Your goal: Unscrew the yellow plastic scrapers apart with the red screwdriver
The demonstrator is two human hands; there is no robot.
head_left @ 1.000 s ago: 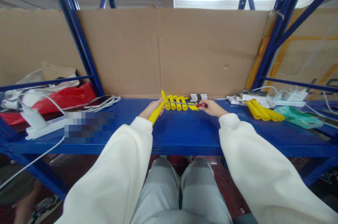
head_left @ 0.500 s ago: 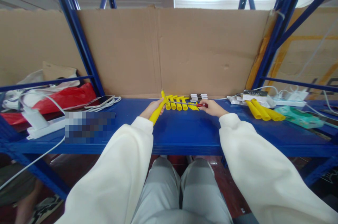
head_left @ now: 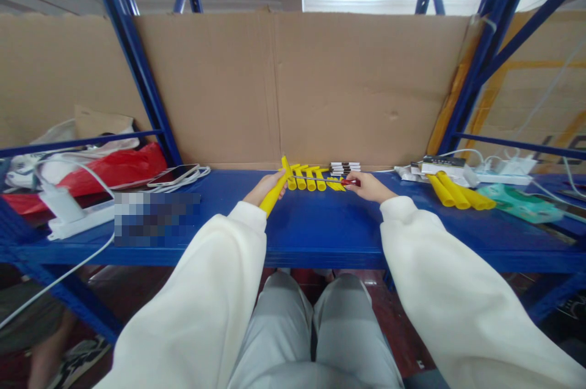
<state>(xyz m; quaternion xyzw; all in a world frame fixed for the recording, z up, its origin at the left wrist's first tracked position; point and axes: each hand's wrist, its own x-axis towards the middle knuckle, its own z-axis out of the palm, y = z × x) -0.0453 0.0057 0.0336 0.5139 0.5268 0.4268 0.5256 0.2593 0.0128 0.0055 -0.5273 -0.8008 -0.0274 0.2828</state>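
Observation:
My left hand [head_left: 264, 188] is closed around a yellow plastic tube-shaped part [head_left: 273, 198] with a short crosspiece near its top, tilted up and to the right. In my right hand [head_left: 370, 186] is a screwdriver [head_left: 350, 182] with a red handle, its thin metal shaft lying level and pointing left. The shaft's end meets the yellow part by its crosspiece; the exact contact is too small to make out. Behind the shaft stand several similar yellow parts [head_left: 311, 183] in a row on the bench, with small yellow pieces [head_left: 339, 184] to their right.
White-and-black small packs [head_left: 345, 167] lie against the cardboard wall [head_left: 343, 90]. Right: yellow tubes [head_left: 458, 193], a green packet [head_left: 524, 204] and a power strip. Left: a phone [head_left: 174, 175], a cable, a red bag [head_left: 119, 174] and another power strip [head_left: 82, 218]. Blue posts flank the bench.
Both hands, the yellow part and the screwdriver hold practically the same positions. The view has shifted very slightly.

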